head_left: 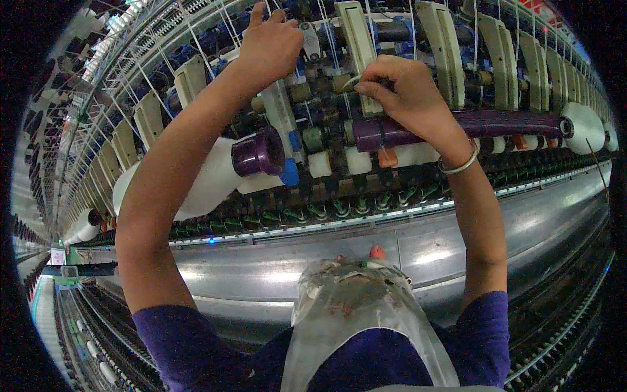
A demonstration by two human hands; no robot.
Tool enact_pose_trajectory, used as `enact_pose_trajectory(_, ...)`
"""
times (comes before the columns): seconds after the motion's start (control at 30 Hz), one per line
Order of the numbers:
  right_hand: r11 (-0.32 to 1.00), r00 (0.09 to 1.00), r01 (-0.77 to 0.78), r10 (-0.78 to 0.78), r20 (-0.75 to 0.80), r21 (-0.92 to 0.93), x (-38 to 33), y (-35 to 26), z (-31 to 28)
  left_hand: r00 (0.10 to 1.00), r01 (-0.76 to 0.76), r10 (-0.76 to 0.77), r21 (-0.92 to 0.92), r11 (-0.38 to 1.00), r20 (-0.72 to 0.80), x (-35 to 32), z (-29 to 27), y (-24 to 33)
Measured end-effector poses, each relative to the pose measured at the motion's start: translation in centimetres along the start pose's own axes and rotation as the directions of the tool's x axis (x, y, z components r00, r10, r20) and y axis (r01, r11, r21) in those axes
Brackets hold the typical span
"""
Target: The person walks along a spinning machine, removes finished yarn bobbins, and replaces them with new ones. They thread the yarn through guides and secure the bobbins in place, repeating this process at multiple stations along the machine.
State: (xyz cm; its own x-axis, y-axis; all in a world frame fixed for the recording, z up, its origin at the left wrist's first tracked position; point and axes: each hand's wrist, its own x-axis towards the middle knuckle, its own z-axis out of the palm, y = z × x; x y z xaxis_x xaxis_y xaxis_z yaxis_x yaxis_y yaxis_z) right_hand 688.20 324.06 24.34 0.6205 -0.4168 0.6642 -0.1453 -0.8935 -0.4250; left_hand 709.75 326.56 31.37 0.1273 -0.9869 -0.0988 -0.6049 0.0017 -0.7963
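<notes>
Long rows of spinning frames curve away on every side, all pale cream levers, steel rails and taut white threads. We have both hands raised into the machine's upper part. Our right hand [408,95] is closed, fingertips pinched on what looks like a thin white thread [351,81] just to its left, beside a cream arm [358,46]. Beneath its wrist a glossy purple tube [457,125] lies with its long axis left to right, touching the forearm. Our left hand [269,44] sits higher and further left, fingers curled loosely over the rollers; whether it grips anything we cannot tell. Below it a fat, smooth white yarn package [209,179] with a purple cap [260,151] points rightward. A clear plastic pouch [356,320] hangs at our chest.
</notes>
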Motion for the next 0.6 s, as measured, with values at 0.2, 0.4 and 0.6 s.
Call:
enact_pose_trajectory(0.2,0.998,0.999,-0.047,0.047,0.007,0.03,0.0,-0.2,0.1,0.904,-0.092,0.011,-0.17,0.981,-0.427,0.2,2.2,0.0)
enact_pose_trajectory(0.4,1.0,1.0,-0.013,0.013,0.01,0.0,0.0,0.1,0.1,0.821,-0.119,0.02,-0.136,0.984,-0.57,0.7,3.4,0.5)
enact_pose_trajectory(0.6,1.0,1.0,0.0,0.0,-0.002,0.004,0.1,0.1,0.0,0.873,-0.08,0.023,-0.097,0.992,-0.488,0.6,3.1,1.2)
